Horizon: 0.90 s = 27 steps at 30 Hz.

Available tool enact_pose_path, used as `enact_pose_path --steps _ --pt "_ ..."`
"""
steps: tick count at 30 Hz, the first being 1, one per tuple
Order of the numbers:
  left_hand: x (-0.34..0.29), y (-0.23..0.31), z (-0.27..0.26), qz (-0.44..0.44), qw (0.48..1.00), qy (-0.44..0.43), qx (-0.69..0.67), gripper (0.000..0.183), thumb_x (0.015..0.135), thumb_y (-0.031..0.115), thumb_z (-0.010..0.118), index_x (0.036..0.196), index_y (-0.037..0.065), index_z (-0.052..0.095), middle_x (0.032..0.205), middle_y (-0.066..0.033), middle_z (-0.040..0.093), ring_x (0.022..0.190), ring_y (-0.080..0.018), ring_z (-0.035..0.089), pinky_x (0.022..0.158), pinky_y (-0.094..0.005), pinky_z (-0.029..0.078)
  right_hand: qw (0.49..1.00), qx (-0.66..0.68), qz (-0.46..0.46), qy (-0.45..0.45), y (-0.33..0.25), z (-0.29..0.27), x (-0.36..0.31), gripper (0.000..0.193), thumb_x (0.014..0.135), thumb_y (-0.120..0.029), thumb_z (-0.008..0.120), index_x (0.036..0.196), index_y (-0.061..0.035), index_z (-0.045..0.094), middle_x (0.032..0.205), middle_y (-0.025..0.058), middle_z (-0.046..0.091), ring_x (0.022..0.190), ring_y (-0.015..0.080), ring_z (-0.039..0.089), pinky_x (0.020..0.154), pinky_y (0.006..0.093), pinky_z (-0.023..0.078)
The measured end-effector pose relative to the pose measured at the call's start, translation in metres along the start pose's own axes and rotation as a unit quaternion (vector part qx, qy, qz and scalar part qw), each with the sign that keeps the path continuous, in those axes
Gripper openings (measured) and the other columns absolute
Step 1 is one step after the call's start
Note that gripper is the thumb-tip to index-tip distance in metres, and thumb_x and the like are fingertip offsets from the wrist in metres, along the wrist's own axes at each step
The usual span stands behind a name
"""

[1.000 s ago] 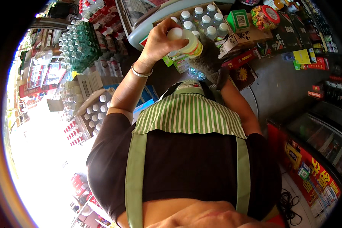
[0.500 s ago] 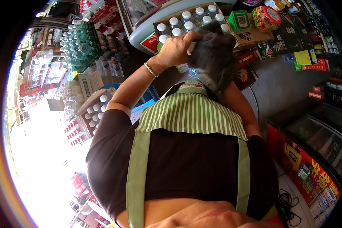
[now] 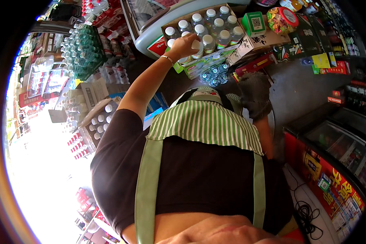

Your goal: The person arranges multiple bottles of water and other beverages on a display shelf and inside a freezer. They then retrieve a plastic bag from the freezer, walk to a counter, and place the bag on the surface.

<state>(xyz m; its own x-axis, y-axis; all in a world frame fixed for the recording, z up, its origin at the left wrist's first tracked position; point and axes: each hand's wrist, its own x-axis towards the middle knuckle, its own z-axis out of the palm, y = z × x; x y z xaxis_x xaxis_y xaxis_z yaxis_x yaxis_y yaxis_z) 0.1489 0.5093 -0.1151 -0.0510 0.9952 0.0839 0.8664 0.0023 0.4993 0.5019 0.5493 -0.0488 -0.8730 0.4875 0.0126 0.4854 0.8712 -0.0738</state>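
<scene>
My left hand (image 3: pixel 184 46), with a bracelet at the wrist, closes around the upper part of a white-capped clear bottle (image 3: pixel 198 52) at the near edge of an open carton (image 3: pixel 232 55). Rows of similar capped bottles (image 3: pixel 210 28) stand upright in that carton. On my right hand is a dark grey fuzzy cloth or mitt (image 3: pixel 255 93), which hides the fingers. This hand hangs lower and to the right, beside the striped apron (image 3: pixel 203 120), apart from the bottles.
Several shrink-wrapped bottles (image 3: pixel 215 74) stand below the carton. A green box (image 3: pixel 254 23) and a candy jar (image 3: pixel 282 20) sit to its right. Packs of green bottles (image 3: pixel 81 51) are stacked at left; a glass-topped freezer (image 3: pixel 337 142) and coiled black cable (image 3: pixel 309 217) lie at right.
My left hand has moved away from the grey cloth to the carton's near-left bottles. My right hand, covered by the cloth, has dropped down and right, uncovering the carton front.
</scene>
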Motion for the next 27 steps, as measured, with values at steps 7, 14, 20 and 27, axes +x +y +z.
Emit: enact_pose_path --steps 7,14,20,27 --pt "0.006 -0.017 0.025 -0.051 0.991 -0.069 0.102 0.049 0.074 0.027 0.075 0.118 0.017 0.056 0.104 -0.0109 0.064 0.099 -0.0325 0.064 0.081 -0.0466 0.052 0.974 0.192 0.047 0.110 0.003 0.005 -0.034 0.033 0.056 -0.009 0.069 0.089 -0.0077 0.067 0.093 0.0122 0.064 0.091 0.0324 0.061 0.078 0.0405 0.049" --pt "0.054 0.026 0.036 -0.065 0.979 -0.070 0.179 0.050 0.076 0.042 0.071 0.116 0.015 0.058 0.106 -0.0124 0.068 0.099 -0.0324 0.066 0.080 -0.0479 0.052 0.956 0.241 0.014 0.166 -0.008 -0.020 -0.006 0.036 0.059 -0.009 0.072 0.094 -0.0057 0.066 0.095 0.0143 0.063 0.092 0.0341 0.061 0.080 0.0416 0.049" --pt "0.061 0.024 0.027 -0.057 0.993 -0.057 0.083 0.048 0.068 0.046 0.072 0.107 0.018 0.063 0.091 -0.0127 0.070 0.086 -0.0338 0.068 0.072 -0.0464 0.053 0.950 0.211 -0.017 0.228 -0.018 -0.035 0.022 0.039 0.060 -0.009 0.073 0.098 -0.0051 0.064 0.096 0.0156 0.063 0.093 0.0346 0.061 0.081 0.0420 0.050" --pt "0.017 0.136 -0.067 -0.003 0.981 0.017 -0.194 0.046 0.065 0.027 0.077 0.101 0.002 0.063 0.095 -0.0131 0.069 0.086 -0.0228 0.068 0.077 -0.0337 0.053 0.892 0.219 -0.069 0.390 -0.049 -0.052 0.100 0.042 0.062 -0.010 0.075 0.103 -0.0044 0.063 0.096 0.0170 0.063 0.094 0.0352 0.061 0.083 0.0424 0.050"
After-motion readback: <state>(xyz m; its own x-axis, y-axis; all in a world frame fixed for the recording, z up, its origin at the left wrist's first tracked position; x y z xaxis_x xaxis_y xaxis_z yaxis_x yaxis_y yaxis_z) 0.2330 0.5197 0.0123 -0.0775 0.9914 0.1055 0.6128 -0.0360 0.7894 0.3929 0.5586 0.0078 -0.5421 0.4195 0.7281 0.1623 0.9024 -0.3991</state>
